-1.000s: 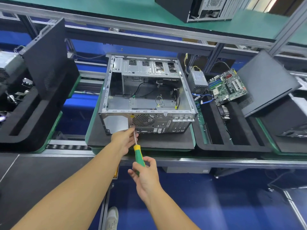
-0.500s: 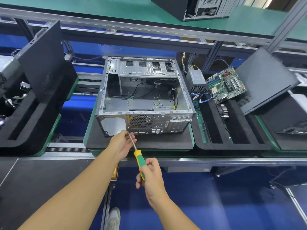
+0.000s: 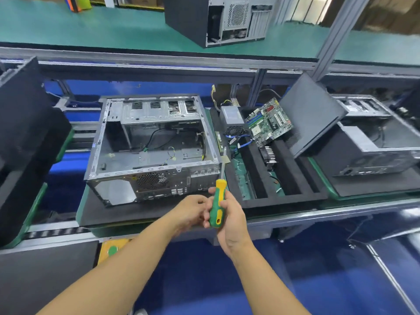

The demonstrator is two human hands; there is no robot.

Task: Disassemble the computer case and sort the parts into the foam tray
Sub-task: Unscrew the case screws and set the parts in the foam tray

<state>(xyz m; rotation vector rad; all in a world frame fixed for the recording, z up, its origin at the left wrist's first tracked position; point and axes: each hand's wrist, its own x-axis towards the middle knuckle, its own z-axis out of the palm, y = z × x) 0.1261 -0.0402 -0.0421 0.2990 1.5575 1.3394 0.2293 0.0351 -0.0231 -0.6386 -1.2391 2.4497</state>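
Note:
The open grey computer case lies on its side on a black mat, its rear panel toward me, with loose cables inside. My right hand grips the green and yellow screwdriver upright, its shaft pointing up past the case's right rear corner. My left hand is just left of the handle with its fingers curled; anything small in them is hidden. The black foam tray to the right holds a motherboard, a power supply, a heatsink and a side panel.
Another open case sits at far right. Black foam and a dark panel stand at left. A further case rests on the green upper shelf. The conveyor's metal rail runs along the front, with blue floor below.
The screwdriver left the case's rear panel and swung upright to the right in my right hand. My left hand came off the shaft and drew back beside the handle.

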